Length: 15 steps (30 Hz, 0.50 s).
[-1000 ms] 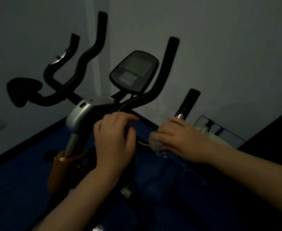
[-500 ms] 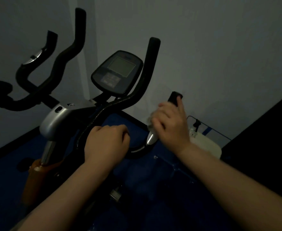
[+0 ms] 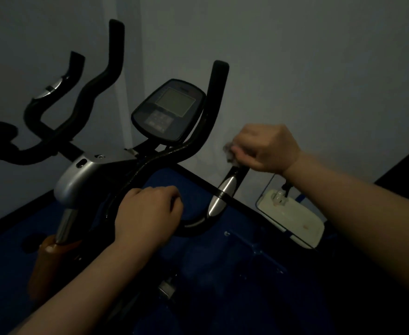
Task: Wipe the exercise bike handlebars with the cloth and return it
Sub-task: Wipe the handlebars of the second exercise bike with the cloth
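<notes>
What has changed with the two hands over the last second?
The right hand, gripping the cloth, slid up the right handlebar grip from near its silver sensor to the top end. The left hand closed its fingers round the bar and stayed there. The console is unchanged.

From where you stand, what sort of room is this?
Probably a dim home workout corner, not a full gym. An exercise bike with a console stands against a bare wall on blue flooring, and a white power strip lies nearby.

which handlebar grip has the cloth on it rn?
The short right grip: the right hand holds the cloth over its top. The other uprights are bare.
</notes>
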{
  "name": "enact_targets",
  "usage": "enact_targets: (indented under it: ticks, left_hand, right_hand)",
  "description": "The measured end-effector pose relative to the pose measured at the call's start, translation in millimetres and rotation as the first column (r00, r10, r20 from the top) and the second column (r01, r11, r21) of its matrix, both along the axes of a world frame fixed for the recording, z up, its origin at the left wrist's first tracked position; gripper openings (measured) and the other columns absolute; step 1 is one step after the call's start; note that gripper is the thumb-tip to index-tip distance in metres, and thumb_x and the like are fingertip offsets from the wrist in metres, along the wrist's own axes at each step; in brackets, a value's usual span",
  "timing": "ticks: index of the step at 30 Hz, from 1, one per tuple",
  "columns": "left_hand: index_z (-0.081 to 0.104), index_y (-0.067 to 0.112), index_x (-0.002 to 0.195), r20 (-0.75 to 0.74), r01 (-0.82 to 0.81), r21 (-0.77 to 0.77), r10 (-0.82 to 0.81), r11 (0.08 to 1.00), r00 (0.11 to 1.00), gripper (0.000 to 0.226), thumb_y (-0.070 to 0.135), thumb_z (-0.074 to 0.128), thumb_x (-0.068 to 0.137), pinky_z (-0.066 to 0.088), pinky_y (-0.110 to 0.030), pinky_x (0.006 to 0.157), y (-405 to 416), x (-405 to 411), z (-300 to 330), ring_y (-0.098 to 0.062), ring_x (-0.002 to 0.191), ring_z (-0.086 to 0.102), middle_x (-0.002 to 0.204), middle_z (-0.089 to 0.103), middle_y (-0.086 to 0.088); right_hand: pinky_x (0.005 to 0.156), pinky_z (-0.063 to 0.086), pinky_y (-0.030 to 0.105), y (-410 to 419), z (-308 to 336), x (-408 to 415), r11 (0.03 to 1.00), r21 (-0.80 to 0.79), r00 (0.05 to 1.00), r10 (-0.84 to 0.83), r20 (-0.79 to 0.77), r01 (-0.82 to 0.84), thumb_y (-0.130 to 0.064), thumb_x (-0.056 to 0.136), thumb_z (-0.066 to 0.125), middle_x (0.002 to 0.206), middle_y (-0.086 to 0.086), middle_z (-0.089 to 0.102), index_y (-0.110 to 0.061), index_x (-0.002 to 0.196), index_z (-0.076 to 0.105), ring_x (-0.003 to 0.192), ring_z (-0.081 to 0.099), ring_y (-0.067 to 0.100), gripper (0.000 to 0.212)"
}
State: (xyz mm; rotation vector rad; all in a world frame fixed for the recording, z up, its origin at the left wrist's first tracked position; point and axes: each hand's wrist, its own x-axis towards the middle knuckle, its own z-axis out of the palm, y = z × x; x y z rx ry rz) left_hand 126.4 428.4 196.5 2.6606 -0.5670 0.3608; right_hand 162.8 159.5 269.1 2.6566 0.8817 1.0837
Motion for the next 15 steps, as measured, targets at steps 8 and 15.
enact_targets:
  ticks: [8,15]
  left_hand:
    - [0.06,0.027,0.076,-0.016,-0.033,0.01,0.033,0.999,0.999,0.023,0.033,0.043,0.09,0.031,-0.028,0.072,-4.1,1.0,3.4,-0.015,0.065,0.058,0.066,0.063,0.005]
    - [0.059,0.028,0.074,0.034,-0.041,-0.038,0.043,0.998,0.999,0.02,0.032,0.046,0.089,0.025,-0.025,0.067,-3.4,2.6,-1.8,-0.01,0.051,0.04,0.06,0.058,0.008]
  right_hand:
    - [0.073,0.047,0.006,97.0,-56.2,-24.6,-0.173,0.972,0.92,-0.333,-0.208,0.157,-0.037,0.096,0.048,0.109,-0.004,0.066,-0.021,0.119,0.058,0.094,0.061,0.003,0.031]
    - [0.098,0.031,0.003,115.8,-71.3,-43.2,-0.13,0.953,0.919,-0.259,-0.298,0.273,-0.02,0.1,0.039,0.148,0.005,0.037,-0.02,0.146,0.028,0.132,0.039,0.014,0.048]
